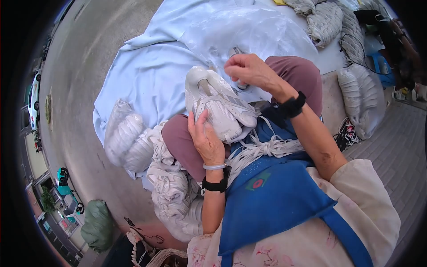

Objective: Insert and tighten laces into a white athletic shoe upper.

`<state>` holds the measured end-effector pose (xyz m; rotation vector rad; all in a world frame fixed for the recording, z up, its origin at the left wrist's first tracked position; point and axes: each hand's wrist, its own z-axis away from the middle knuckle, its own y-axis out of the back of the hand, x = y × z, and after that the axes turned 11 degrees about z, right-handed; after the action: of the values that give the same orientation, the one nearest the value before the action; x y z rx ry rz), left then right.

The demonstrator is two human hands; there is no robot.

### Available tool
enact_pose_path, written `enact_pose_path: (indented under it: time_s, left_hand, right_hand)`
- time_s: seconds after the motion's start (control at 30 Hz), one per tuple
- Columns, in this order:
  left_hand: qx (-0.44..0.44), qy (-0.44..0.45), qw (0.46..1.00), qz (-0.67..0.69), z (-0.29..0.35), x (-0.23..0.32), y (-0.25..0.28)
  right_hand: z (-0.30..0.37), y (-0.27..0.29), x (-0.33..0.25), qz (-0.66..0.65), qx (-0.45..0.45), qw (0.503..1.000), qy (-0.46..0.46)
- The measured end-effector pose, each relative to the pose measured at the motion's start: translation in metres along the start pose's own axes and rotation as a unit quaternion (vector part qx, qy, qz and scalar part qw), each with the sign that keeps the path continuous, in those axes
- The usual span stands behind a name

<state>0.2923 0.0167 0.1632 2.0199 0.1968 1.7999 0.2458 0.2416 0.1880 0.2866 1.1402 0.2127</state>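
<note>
A white and grey sneaker lies across my lap, its toe pointing away from me. My left hand grips its near left side, thumb and fingers on the mesh upper. My right hand is raised just beyond the sneaker's right side with the fingers curled closed. Whatever those fingers may hold is too small or hidden to make out. Over the blue apron on my lap lies a tied bundle of flat white shoelaces. Part of another grey shoe shows behind my right hand.
A light blue cloth covers the ground ahead, with a clear plastic sheet on it. Bagged white shoes lie at left, beside my left leg and at right. A green sack stands lower left.
</note>
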Motion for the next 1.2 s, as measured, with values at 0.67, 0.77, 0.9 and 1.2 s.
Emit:
enact_pose_path:
  time_s: [0.67,0.77,0.9,1.2]
  left_hand:
    - [0.019,0.029,0.997,0.070,0.021,-0.019,0.007]
    - [-0.021,0.006,1.000,0.000,0.018,-0.010,0.012]
    - [-0.052,-0.037,0.993,-0.096,0.010,0.001,0.022]
    - [-0.022,0.032,0.998,0.042,0.016,-0.008,0.036]
  right_hand:
    - [0.097,-0.054,0.010,0.410,0.103,0.839,0.342]
    - [0.097,-0.053,0.012,0.465,0.075,0.790,0.393]
    - [0.092,-0.058,0.018,0.427,0.034,0.817,0.387]
    - [0.099,-0.061,0.004,0.342,-0.019,0.888,0.306]
